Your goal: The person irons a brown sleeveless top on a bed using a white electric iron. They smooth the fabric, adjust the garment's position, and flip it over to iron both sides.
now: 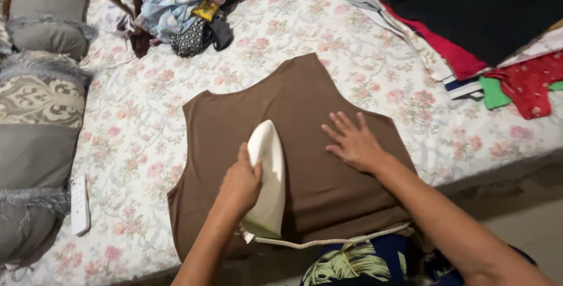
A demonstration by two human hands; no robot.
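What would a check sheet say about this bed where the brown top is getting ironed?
Surface: floral bedsheet, flat.
Job's things: brown sleeveless top spread flat; white iron on it.
Clutter: heap of mixed clothes at top; stacked fabrics at right; white remote by grey pillows.
Hands: left hand grips the iron; right hand flat on the top.
Cables: pale cord along the hem.
Surroundings: nothing seen.

No packages, labels, signs or screens visible anywhere on bed.
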